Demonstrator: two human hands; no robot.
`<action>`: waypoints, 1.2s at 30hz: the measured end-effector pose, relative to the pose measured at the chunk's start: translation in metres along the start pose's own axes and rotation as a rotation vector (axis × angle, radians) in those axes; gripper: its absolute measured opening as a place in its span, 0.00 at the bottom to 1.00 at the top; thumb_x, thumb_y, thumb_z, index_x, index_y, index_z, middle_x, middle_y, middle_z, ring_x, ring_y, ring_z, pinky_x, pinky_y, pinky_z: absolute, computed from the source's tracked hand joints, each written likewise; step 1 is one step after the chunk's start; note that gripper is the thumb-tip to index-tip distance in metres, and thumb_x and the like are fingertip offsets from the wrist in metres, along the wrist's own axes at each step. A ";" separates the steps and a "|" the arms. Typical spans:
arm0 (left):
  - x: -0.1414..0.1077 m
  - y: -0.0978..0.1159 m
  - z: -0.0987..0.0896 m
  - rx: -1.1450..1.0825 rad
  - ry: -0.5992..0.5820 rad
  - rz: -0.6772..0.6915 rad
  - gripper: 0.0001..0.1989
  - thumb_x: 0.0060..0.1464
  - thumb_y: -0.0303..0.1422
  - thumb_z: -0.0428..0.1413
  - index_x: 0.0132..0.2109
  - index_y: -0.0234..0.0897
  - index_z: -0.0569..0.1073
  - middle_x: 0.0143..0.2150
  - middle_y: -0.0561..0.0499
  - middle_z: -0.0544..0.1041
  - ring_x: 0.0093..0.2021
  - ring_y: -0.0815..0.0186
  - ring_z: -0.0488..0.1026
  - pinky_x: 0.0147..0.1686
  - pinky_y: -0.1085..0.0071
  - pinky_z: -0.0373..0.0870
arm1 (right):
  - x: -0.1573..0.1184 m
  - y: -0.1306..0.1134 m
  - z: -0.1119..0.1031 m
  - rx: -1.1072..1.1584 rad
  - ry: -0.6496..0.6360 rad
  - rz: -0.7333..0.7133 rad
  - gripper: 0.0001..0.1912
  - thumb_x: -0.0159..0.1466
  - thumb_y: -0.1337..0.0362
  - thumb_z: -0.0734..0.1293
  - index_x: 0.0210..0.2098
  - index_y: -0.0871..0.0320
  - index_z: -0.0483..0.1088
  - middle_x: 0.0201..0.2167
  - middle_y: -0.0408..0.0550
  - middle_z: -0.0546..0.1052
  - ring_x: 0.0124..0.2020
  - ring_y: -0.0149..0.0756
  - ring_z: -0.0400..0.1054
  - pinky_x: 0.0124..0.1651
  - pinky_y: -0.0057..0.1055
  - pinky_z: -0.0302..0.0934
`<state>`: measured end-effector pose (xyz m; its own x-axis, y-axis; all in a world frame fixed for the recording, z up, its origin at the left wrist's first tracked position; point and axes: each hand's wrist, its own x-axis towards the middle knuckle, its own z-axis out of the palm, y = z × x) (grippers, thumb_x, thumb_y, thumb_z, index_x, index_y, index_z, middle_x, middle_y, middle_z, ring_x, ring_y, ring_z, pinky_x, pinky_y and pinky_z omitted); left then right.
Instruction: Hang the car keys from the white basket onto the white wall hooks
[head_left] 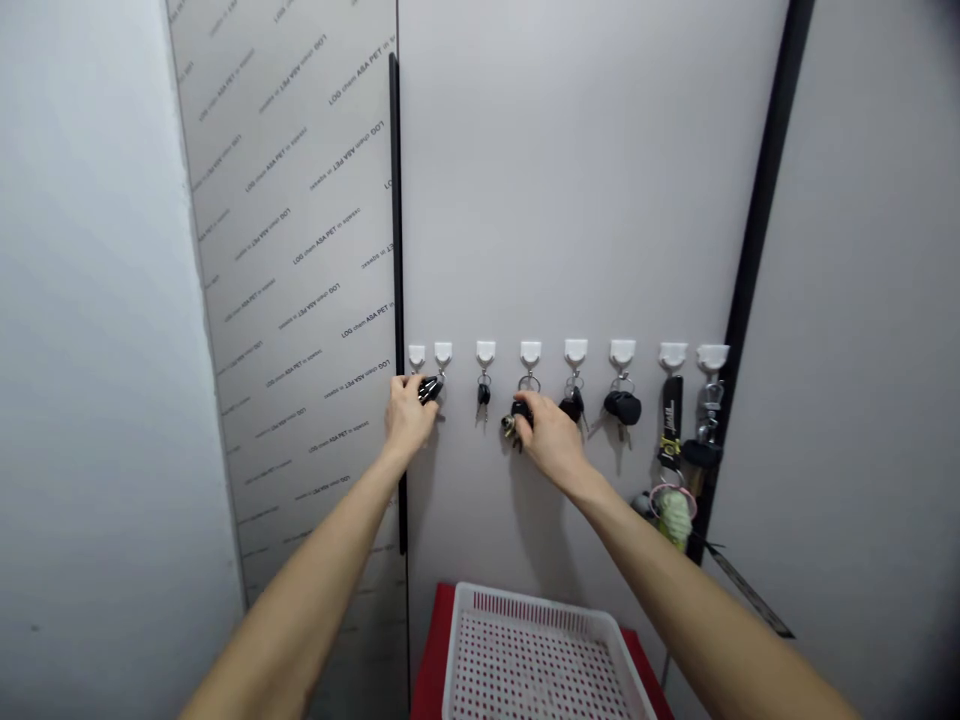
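Note:
My left hand (pixel 409 412) is at the left end of a row of white wall hooks, its fingers closed around a black key fob (pixel 430 389) just below the two leftmost hooks. Whether that fob hangs from a hook is hidden by my fingers. Under the fourth hook (pixel 531 351), my right hand (pixel 553 436) pinches a bunch of keys (pixel 516 416) with a dark fob. Its metal ring (pixel 529 383) shows above my fingers, close under that hook. Between my hands a small set of keys (pixel 484 396) hangs untouched.
Black-headed keys (pixel 574 402) and a dark key bunch (pixel 622 407) hang to the right. Beyond them are a black strap (pixel 672 420) with a pale green charm (pixel 675 518) and a metal-clipped bunch (pixel 709 412). A white perforated basket (pixel 537 602) sits below on something red (pixel 433 640).

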<state>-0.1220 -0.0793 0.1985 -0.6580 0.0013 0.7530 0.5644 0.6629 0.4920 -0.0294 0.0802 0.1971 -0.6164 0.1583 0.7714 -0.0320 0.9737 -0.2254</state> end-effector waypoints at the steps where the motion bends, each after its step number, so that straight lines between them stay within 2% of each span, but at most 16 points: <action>1: 0.004 0.000 -0.005 -0.006 -0.005 0.016 0.17 0.38 0.28 0.47 0.40 0.41 0.63 0.40 0.50 0.59 0.36 0.67 0.64 0.33 0.72 0.62 | 0.002 0.002 -0.002 0.051 0.034 -0.012 0.13 0.52 0.68 0.54 0.37 0.59 0.62 0.32 0.50 0.68 0.32 0.34 0.61 0.33 0.30 0.55; 5: 0.023 0.009 -0.028 -0.005 0.007 0.065 0.16 0.35 0.25 0.47 0.36 0.38 0.65 0.38 0.50 0.61 0.36 0.67 0.64 0.35 0.73 0.61 | 0.015 0.004 -0.016 0.225 0.177 -0.019 0.12 0.50 0.70 0.52 0.32 0.61 0.64 0.25 0.47 0.68 0.26 0.31 0.61 0.31 0.27 0.54; 9: 0.043 0.023 -0.045 0.052 -0.046 0.077 0.17 0.34 0.27 0.47 0.36 0.37 0.66 0.37 0.49 0.63 0.36 0.65 0.63 0.34 0.73 0.60 | 0.042 -0.004 -0.035 0.344 0.264 0.020 0.12 0.50 0.69 0.53 0.30 0.62 0.65 0.16 0.42 0.65 0.18 0.27 0.56 0.24 0.24 0.52; 10: 0.049 0.025 -0.049 0.083 -0.094 0.084 0.17 0.33 0.27 0.47 0.36 0.37 0.66 0.36 0.48 0.64 0.35 0.65 0.63 0.32 0.73 0.60 | 0.049 -0.006 -0.039 0.358 0.272 0.027 0.12 0.50 0.69 0.53 0.30 0.62 0.65 0.15 0.41 0.64 0.17 0.26 0.55 0.24 0.24 0.52; 12: 0.061 0.028 -0.057 0.145 -0.289 0.103 0.15 0.31 0.28 0.48 0.33 0.36 0.68 0.31 0.49 0.66 0.32 0.65 0.64 0.28 0.74 0.60 | 0.061 -0.009 -0.044 0.370 0.239 0.026 0.12 0.49 0.70 0.53 0.29 0.62 0.65 0.14 0.40 0.63 0.16 0.24 0.53 0.23 0.23 0.51; 14: 0.073 0.030 -0.065 0.185 -0.533 0.111 0.11 0.29 0.28 0.50 0.27 0.35 0.69 0.24 0.51 0.66 0.26 0.66 0.64 0.23 0.75 0.58 | 0.066 -0.011 -0.047 0.388 0.107 -0.013 0.11 0.48 0.70 0.54 0.29 0.62 0.65 0.15 0.40 0.64 0.16 0.23 0.53 0.22 0.22 0.50; 16: 0.083 0.031 -0.072 0.181 -0.666 0.092 0.07 0.27 0.27 0.51 0.22 0.35 0.68 0.19 0.53 0.64 0.22 0.69 0.62 0.19 0.75 0.55 | 0.064 -0.012 -0.046 0.417 -0.077 -0.078 0.11 0.48 0.70 0.55 0.29 0.61 0.64 0.17 0.40 0.64 0.15 0.21 0.52 0.21 0.21 0.49; 20: 0.088 0.029 -0.075 0.025 -0.625 0.039 0.03 0.27 0.28 0.49 0.18 0.36 0.65 0.15 0.55 0.59 0.16 0.73 0.54 0.16 0.75 0.48 | 0.038 -0.010 -0.033 0.450 -0.341 -0.130 0.11 0.48 0.70 0.54 0.29 0.61 0.63 0.14 0.37 0.60 0.13 0.20 0.49 0.18 0.19 0.47; 22: 0.084 0.026 -0.072 -0.024 -0.661 0.011 0.01 0.27 0.28 0.49 0.17 0.36 0.63 0.14 0.56 0.57 0.15 0.74 0.52 0.15 0.75 0.46 | 0.017 -0.005 -0.021 0.468 -0.452 -0.118 0.11 0.48 0.70 0.53 0.30 0.62 0.62 0.14 0.37 0.58 0.13 0.20 0.48 0.17 0.19 0.46; 25: 0.076 0.023 -0.068 0.021 -0.729 -0.004 0.01 0.26 0.27 0.49 0.15 0.36 0.62 0.13 0.56 0.57 0.15 0.74 0.52 0.15 0.75 0.45 | -0.018 0.007 0.000 0.493 -0.640 -0.088 0.12 0.49 0.71 0.52 0.31 0.62 0.61 0.14 0.37 0.58 0.13 0.20 0.48 0.17 0.18 0.46; 26: 0.074 0.023 -0.067 0.038 -0.703 0.005 0.01 0.27 0.27 0.49 0.16 0.36 0.62 0.14 0.56 0.57 0.16 0.74 0.52 0.15 0.75 0.46 | -0.031 0.012 0.007 0.490 -0.702 -0.075 0.13 0.49 0.71 0.52 0.32 0.62 0.61 0.14 0.37 0.58 0.14 0.20 0.49 0.17 0.18 0.46; 28: 0.071 0.026 -0.067 0.037 -0.574 0.039 0.03 0.28 0.28 0.48 0.19 0.36 0.65 0.15 0.55 0.58 0.17 0.74 0.54 0.16 0.76 0.48 | -0.055 0.021 0.021 0.459 -0.802 -0.054 0.14 0.48 0.72 0.51 0.32 0.62 0.62 0.14 0.37 0.58 0.14 0.21 0.49 0.17 0.19 0.46; 32: 0.073 0.037 -0.071 -0.071 -0.316 0.099 0.11 0.31 0.28 0.47 0.28 0.35 0.68 0.19 0.55 0.62 0.19 0.74 0.57 0.18 0.77 0.52 | -0.097 0.037 0.040 0.356 -0.879 -0.063 0.15 0.47 0.73 0.52 0.31 0.62 0.64 0.14 0.39 0.60 0.15 0.22 0.50 0.19 0.19 0.46; 34: 0.074 0.041 -0.071 -0.128 -0.251 0.085 0.12 0.31 0.28 0.47 0.30 0.34 0.68 0.21 0.55 0.63 0.20 0.73 0.59 0.19 0.78 0.54 | -0.112 0.043 0.044 0.322 -0.890 -0.061 0.15 0.46 0.74 0.52 0.30 0.62 0.65 0.15 0.39 0.61 0.16 0.22 0.51 0.20 0.19 0.46; 36: 0.071 0.042 -0.069 -0.167 -0.254 0.059 0.13 0.31 0.28 0.48 0.31 0.33 0.68 0.21 0.54 0.64 0.21 0.73 0.60 0.19 0.78 0.55 | -0.126 0.048 0.046 0.312 -0.900 -0.044 0.16 0.46 0.74 0.51 0.30 0.61 0.65 0.15 0.40 0.62 0.17 0.23 0.51 0.20 0.19 0.46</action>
<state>-0.1104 -0.1025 0.3028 -0.7129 0.2373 0.6599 0.6661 0.5235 0.5313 0.0100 0.0996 0.0615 -0.9797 -0.1897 0.0653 -0.1984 0.8675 -0.4561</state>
